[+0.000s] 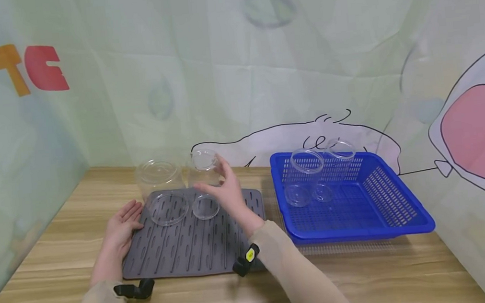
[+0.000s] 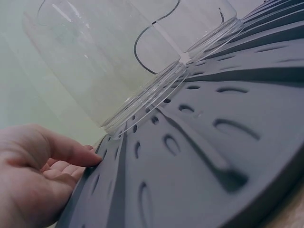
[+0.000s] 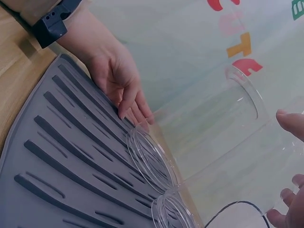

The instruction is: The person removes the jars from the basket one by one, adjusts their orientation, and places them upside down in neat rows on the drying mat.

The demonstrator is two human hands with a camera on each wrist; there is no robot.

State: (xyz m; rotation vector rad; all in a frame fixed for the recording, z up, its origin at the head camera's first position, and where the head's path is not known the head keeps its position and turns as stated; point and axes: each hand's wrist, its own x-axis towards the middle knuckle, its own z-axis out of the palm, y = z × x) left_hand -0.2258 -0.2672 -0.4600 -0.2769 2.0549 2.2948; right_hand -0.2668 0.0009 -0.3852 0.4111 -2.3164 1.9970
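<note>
A large clear plastic jar (image 1: 159,183) stands on the grey drying mat (image 1: 191,257), its ridged end down. Next to it is a smaller clear jar (image 1: 203,174), also ridged end down on the mat. My right hand (image 1: 230,191) holds the smaller jar from the right, thumb in front and fingers curled round its side. At the mat's left edge, my left hand (image 1: 120,228) lies palm up with loosely bent fingers. Its thumb (image 2: 78,154) touches the mat's edge, close to the large jar, while the other fingers lie beyond the edge.
On the right of the wooden table (image 1: 264,296) stands a blue plastic basket (image 1: 362,232) with slotted walls. Two clear containers, one nearer (image 1: 307,162) and one farther (image 1: 340,150), stand at its left side. A printed cloth (image 1: 218,76) hangs behind the table.
</note>
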